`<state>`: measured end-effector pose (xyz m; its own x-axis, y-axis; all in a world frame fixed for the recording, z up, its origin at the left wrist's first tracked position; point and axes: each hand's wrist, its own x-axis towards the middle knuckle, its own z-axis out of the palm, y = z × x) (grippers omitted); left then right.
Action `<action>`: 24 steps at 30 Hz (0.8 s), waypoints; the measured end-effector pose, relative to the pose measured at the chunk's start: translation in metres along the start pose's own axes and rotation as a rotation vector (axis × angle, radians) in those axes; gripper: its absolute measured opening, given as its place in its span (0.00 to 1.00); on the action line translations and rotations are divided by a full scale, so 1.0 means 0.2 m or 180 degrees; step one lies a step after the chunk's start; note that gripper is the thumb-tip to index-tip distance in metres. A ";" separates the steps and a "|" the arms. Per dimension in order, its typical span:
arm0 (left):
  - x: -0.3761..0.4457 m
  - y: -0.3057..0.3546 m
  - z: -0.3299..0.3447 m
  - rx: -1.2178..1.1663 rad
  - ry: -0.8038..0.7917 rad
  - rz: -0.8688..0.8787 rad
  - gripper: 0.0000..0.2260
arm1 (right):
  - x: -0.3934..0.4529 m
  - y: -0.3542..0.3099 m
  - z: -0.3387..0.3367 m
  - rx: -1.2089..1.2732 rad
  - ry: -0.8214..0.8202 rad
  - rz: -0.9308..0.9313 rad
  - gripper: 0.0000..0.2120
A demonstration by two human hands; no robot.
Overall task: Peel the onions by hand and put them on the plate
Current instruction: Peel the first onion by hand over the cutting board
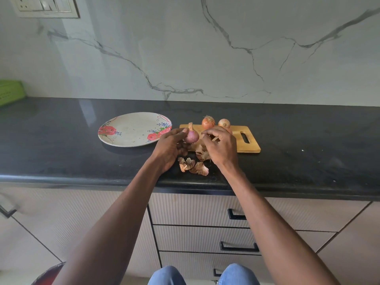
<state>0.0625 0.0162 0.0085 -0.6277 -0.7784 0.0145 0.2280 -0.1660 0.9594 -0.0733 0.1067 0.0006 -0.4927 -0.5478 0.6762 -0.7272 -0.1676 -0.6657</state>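
My left hand (171, 150) grips a partly peeled purple onion (191, 135) over the left end of the wooden cutting board (246, 144). Just right of that onion, my right hand (221, 146) has its fingers curled and pinches a strip of dry skin (214, 138). Two unpeeled brown onions (208, 122) (224, 123) stand at the board's far edge; a third is mostly hidden behind my right hand. The floral plate (133, 129) lies to the left of the board with nothing on it.
Loose onion skins (194, 165) lie on the black counter (61, 145) between my wrists and on the board's near edge. A green crate (10, 91) sits at the far left by the marble wall. Drawers with black handles (238, 246) are below the counter.
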 end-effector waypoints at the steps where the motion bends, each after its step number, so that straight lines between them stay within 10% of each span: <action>1: 0.00 0.00 0.00 0.0015 -0.0021 0.0006 0.07 | 0.00 0.00 0.00 0.0005 0.0052 -0.0018 0.03; 24: 0.01 -0.02 0.00 0.0365 -0.0190 0.0173 0.09 | -0.02 -0.01 0.01 -0.0352 -0.0073 -0.0637 0.05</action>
<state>0.0614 0.0152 0.0048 -0.6606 -0.7463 0.0809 0.1785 -0.0514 0.9826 -0.0693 0.1075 -0.0021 -0.3232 -0.5313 0.7831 -0.8580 -0.1846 -0.4794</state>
